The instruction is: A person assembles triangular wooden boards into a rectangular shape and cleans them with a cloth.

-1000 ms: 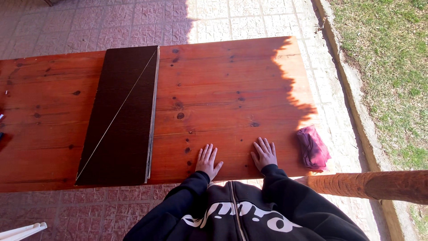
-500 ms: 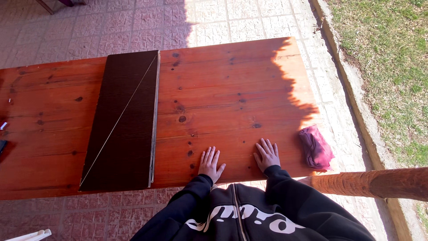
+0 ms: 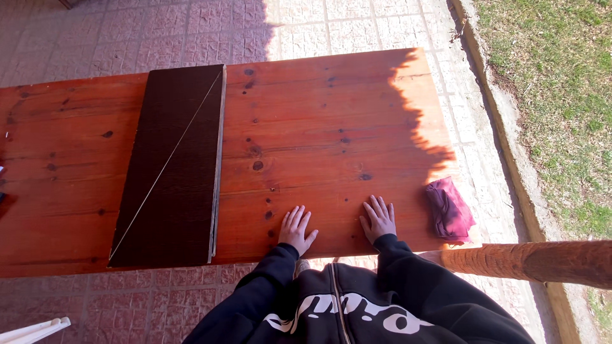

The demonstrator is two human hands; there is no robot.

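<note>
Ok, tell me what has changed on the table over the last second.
Hardly anything. The whole scene sits a little lower in the head view, which looks like the camera tilting, not things moving. The left hand and right hand stay flat, palms down, on the wooden table, holding nothing. The dark board with its pale diagonal line and the maroon cloth lie where they were.

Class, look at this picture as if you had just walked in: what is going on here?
A person in a dark zip sweatshirt stands at a reddish wooden table outdoors on paving, beside grass. The left hand and the right hand both lie flat, fingers spread, on the table's near edge, holding nothing. A dark brown board with a thin pale diagonal line lies on the table to the left of the hands. A folded magenta cloth sits near the table's right end, apart from the right hand.
</note>
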